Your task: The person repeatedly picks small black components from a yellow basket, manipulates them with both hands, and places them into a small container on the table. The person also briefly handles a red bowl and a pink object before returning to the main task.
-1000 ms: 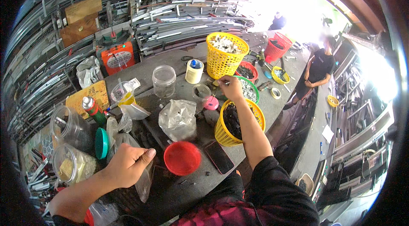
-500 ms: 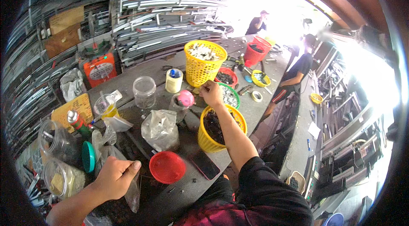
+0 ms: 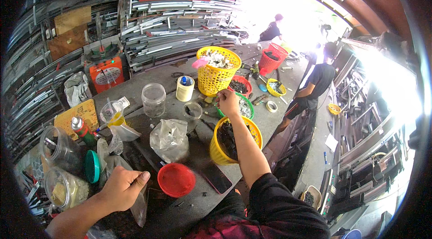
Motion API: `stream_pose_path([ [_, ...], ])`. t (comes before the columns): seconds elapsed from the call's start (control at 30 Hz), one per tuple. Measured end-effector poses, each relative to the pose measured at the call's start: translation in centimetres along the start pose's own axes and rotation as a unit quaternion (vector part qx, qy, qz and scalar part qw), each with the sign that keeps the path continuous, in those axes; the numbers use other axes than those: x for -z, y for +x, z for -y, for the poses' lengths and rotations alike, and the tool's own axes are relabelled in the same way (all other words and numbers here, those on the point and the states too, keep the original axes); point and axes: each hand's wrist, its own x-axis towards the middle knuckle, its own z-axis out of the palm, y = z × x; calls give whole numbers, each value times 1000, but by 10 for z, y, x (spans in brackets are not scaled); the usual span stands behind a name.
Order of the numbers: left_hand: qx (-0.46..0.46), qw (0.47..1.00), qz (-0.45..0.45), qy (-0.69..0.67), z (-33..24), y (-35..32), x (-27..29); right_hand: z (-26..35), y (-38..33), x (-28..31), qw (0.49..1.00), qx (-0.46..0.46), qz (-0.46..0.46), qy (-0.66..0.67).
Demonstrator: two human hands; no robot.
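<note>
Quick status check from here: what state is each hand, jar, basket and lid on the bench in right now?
left hand: closed into a loose fist, resting on a clear plastic bag.
right hand: stretched out over the green bowl; grip unclear.
near yellow basket: upright, holding dark small parts.
far yellow basket: upright, filled.
clear jar: upright, lid off, looks empty.
red lid: lying flat, on no jar.
crumpled plastic bag: slumped on the bench.
</note>
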Motion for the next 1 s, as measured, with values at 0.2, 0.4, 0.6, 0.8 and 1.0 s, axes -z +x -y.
stream_pose_path([
  [0.2, 0, 1000, -3, 0, 4, 0, -1, 6, -2, 1, 995, 51, -51, 75],
  [0.4, 21, 1000, -12, 15, 4, -1, -2, 20, -6, 12, 968, 71, -164, 178],
  [0.6, 35, 999, -12, 17, 4, 0, -4, 16, -12, 28, 942, 210, -258, -44],
  [0.8, 16, 999, -13, 30, 9, -1, -7, -7, -4, 21, 980, 71, -180, -37],
  [1.0, -44, 996, -40, 60, 13, 1, -7, -3, 2, 30, 953, -18, -140, 267],
])
